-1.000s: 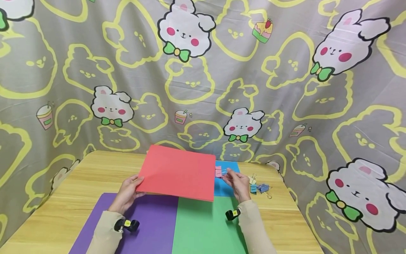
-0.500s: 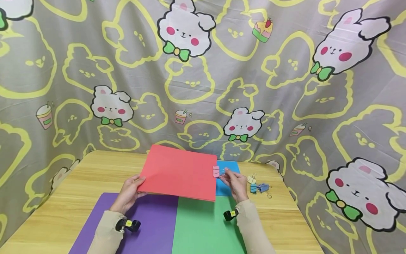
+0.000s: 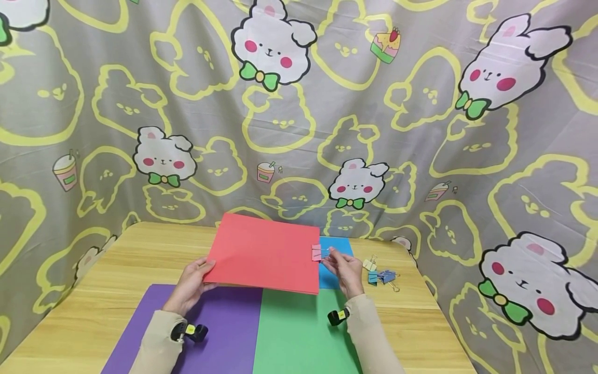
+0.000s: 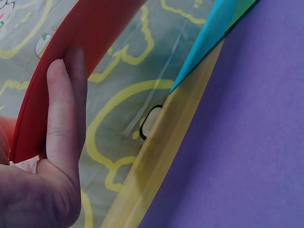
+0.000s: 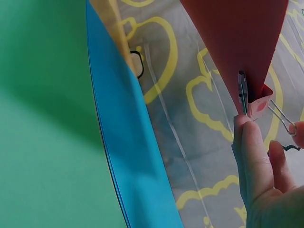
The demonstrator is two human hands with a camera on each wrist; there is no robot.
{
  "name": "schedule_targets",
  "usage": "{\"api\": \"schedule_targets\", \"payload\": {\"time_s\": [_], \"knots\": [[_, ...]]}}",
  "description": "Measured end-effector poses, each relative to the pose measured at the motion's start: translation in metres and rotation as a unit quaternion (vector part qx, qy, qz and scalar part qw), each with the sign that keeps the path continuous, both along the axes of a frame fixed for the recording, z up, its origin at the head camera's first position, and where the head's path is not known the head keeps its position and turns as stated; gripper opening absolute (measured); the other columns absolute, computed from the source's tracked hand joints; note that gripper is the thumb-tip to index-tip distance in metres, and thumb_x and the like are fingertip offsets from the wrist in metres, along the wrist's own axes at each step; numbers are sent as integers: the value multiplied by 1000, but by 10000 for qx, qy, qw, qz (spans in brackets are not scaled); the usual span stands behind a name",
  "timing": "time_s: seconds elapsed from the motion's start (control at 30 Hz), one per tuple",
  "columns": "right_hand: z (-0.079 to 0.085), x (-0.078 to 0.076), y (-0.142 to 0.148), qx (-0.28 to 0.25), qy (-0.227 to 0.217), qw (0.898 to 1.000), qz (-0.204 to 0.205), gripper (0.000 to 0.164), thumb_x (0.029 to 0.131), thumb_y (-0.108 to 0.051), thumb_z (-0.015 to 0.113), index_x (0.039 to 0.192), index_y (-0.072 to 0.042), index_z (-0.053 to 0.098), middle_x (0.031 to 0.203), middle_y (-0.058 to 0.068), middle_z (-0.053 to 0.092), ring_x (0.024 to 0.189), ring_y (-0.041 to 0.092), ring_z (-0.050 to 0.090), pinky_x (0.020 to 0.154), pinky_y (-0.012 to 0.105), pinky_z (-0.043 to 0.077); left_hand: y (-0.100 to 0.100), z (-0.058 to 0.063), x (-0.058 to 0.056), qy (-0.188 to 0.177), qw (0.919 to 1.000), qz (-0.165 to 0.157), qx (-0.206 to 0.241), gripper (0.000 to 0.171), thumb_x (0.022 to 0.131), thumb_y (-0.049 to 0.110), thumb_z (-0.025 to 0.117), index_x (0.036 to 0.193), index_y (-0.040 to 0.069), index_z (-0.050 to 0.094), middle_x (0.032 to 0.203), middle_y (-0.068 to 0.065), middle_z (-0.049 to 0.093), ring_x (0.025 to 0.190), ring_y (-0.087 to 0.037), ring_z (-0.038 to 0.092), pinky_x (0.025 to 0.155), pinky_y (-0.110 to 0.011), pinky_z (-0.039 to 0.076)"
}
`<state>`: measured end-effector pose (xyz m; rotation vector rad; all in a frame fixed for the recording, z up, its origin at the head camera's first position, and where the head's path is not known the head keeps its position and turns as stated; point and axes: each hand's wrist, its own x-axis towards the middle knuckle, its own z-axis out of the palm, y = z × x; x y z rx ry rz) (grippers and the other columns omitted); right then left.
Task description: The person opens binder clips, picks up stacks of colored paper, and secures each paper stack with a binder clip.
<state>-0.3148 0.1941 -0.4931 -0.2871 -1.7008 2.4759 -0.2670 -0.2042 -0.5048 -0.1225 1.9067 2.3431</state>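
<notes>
The table (image 3: 411,322) is under the red paper (image 3: 266,252), which tilts up in the air. The red paper should be light, smooth, bendy and easy to crease, so a soft pinch at its edge should work best. The left hand (image 3: 189,283) pinches the red paper near its lower left corner. The right hand (image 3: 347,271) pinches the pink clip (image 3: 316,253) by its wire handles, at the red paper's right edge. The clip should feel stiff and springy; its handle ends look best to squeeze.
</notes>
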Motion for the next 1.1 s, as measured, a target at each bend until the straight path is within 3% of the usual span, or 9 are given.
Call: {"api": "schedule_targets", "payload": {"time_s": [0.77, 1.1], "knots": [[1, 0, -2, -54, -48, 10000, 25, 24, 80, -26, 82, 76, -5, 72, 75, 9, 70, 77, 21, 75, 81, 33, 60, 3, -1, -2, -51, 10000, 32, 67, 54, 106, 23, 43, 148, -5, 25, 85, 14, 67, 76, -1, 67, 67, -24, 56], [2, 1, -1, 15, -180, 9998, 60, 28, 78, -31, 83, 77, -5, 73, 77, 9, 72, 78, 22, 75, 82, 34, 59, 3, 3, 1, -1, 10000, -68, 26, 58, 106, 25, 44, 150, -6, 21, 89, 13, 67, 79, -2, 67, 69, -24, 56]]}}
